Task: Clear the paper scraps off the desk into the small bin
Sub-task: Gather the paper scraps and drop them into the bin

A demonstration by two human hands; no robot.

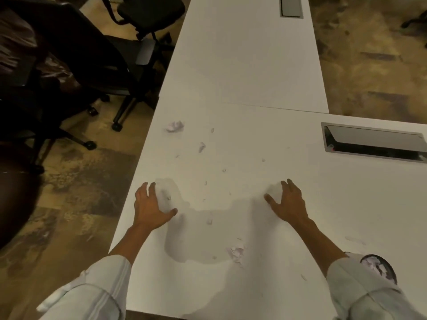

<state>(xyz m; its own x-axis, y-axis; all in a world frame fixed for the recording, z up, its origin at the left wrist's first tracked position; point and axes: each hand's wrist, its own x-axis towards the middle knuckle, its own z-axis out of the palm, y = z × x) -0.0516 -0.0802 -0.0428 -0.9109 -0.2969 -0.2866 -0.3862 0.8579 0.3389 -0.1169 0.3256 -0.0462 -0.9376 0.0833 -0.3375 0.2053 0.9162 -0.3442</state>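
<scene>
My left hand [150,205] lies flat on the white desk [242,72] near its left edge, fingers spread and cupped around a pale heap of paper scraps [166,194]. My right hand [290,202] rests further right, fingers apart, with a faint pale scrap [273,189] between thumb and forefinger. A crumpled ball [175,126] lies farther away on the left. A torn wad [236,251] sits near me at the middle. Small bits [201,147] are scattered between. The small dark bin [383,267], with scraps inside, shows at the lower right, partly hidden by my right sleeve.
A metal cable tray [374,143] is set into the desk at right, and another one [291,6] at the far end. Black office chairs [97,61] stand on the patterned floor left of the desk. The desk's left edge runs just beside my left hand.
</scene>
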